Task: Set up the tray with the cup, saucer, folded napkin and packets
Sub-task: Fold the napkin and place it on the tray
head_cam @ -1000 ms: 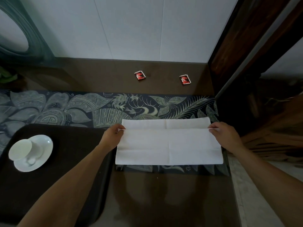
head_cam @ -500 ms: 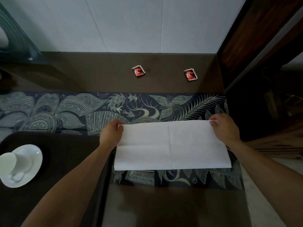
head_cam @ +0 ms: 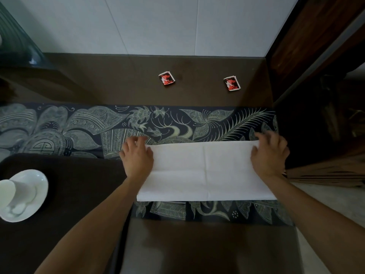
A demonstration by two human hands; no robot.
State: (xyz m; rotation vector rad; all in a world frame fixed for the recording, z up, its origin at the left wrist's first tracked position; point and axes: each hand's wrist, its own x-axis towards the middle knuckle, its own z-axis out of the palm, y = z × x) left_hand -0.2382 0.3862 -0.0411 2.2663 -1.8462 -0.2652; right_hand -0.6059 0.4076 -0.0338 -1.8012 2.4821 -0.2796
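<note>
Napkin lies long side left to right between our left hand and right hand, fingers loose, each grip resting on one end.

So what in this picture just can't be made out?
All from the head view:
- Cup: the left frame edge cuts it off, so any contents are hidden.
- Two red packets: print too small to read.
- Napkin ends: covered by the left hand and right hand.
- Tray: its near side runs out of frame, under the left forearm.
- Dark recess at right: too dim to tell what it holds.
</note>
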